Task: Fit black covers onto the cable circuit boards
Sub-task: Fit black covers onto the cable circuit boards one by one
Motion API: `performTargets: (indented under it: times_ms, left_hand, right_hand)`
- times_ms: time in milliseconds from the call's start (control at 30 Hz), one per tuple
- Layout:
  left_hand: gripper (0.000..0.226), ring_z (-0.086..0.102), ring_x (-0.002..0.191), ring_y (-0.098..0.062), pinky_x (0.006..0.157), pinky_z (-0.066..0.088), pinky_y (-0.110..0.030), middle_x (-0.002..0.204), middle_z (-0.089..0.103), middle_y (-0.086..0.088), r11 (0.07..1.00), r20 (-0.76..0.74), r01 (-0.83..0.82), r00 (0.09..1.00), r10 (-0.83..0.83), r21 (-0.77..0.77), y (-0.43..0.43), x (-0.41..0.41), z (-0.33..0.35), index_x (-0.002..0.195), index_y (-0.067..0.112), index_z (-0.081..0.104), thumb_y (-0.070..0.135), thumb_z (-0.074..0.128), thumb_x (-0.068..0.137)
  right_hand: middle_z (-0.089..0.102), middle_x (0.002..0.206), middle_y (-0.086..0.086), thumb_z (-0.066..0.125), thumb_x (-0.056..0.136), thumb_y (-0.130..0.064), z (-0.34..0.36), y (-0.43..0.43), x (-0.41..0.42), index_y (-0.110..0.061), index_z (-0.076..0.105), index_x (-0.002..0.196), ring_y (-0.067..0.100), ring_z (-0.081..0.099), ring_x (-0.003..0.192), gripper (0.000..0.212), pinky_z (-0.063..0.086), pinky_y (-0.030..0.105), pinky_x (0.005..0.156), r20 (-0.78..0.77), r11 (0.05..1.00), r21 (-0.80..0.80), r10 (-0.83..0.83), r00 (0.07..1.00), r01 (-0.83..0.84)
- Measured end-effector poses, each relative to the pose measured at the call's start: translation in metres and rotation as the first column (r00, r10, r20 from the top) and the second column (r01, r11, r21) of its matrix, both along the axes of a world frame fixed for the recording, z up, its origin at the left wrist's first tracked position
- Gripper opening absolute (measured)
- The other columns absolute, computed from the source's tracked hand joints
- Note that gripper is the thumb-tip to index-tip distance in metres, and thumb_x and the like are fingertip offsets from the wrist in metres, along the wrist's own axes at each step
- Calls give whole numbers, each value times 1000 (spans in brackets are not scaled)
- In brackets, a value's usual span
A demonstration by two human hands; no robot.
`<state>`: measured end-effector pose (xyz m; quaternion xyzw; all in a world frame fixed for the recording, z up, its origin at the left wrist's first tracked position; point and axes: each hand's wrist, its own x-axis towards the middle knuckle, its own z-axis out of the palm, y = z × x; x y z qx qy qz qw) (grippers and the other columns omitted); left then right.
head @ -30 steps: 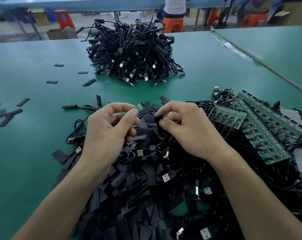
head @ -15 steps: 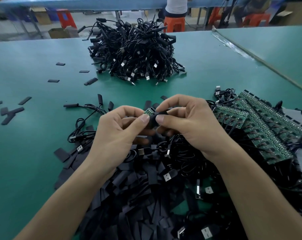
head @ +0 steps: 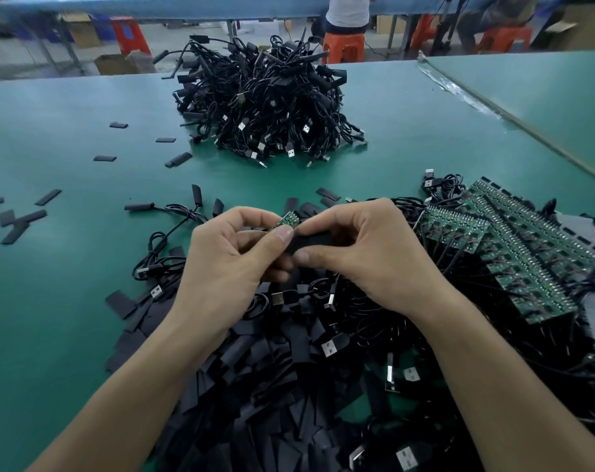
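Watching this one through the head cam from my desk. The left hand [head: 228, 264] pinches the small green circuit board [head: 286, 221] between thumb and forefinger, with the rest of the fingers curled under; the right hand [head: 364, 253] pinches a black cover [head: 311, 241], thumb underneath and forefinger on top. Both parts are held up just above the near pile of loose covers [head: 255, 386], roughly mid-table [head: 67, 301]. The cover's left end meets the board right at the left thumb tip; I can't tell if the board has gone into the mouth yet, since the thumb hides it.

If I were calling the move, I'd squeeze the cover's edges lightly so the flat mouth opens; line the board's long axis up with the sleeve; slide it in straight and don't twist. I'd keep the left pinch on the board edges and off the components, and mind the cable so it doesn't snag in the tangle below.

Uncovered boards still in a panel [head: 528, 253] sit to the right; a heap of cables [head: 265, 107] sits far centre, done ones I'd guess.

Labels: nothing readable; the USB plugs show white faces but no text I can make out; any board markings are too small.
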<state>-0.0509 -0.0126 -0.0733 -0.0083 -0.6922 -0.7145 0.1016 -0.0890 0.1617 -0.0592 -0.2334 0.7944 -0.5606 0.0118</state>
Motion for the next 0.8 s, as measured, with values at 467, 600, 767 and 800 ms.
performTargets:
  times_ms: [467,600,767,800]
  left_hand:
    - [14,65,50,-19,46,50,-22,65,72,-3,944,30,-51,997,65,-327,-8,0,-7,78,26,70,17,77,85]
    - [13,69,56,-18,45,50,-21,66,72,0,935,27,-66,996,80,-348,-7,1,-6,78,24,71,15,77,85]
    - [10,67,55,-12,43,48,-20,63,69,2,954,10,-112,993,120,-279,-5,0,-4,80,20,71,12,76,85]
    - [10,66,54,-12,43,48,-20,64,69,0,956,11,-112,993,120,-273,-4,0,-4,80,20,71,13,76,85]
  right_hand:
    - [67,96,-11,55,96,-48,-10,-5,-1,-31,71,103,11,62,94,25,51,35,83,-136,859,488,-103,985,157]
    - [63,111,-2,47,96,-43,-11,-11,7,-28,63,118,25,56,108,32,41,36,79,-140,654,740,-73,987,153]
    - [53,98,-8,52,92,-41,-11,-11,9,-40,63,117,21,55,105,28,36,36,77,-108,674,729,-57,992,118]
    - [49,92,-11,55,91,-39,-11,-11,9,-41,65,112,19,55,102,23,37,34,77,-114,699,703,-66,991,128]
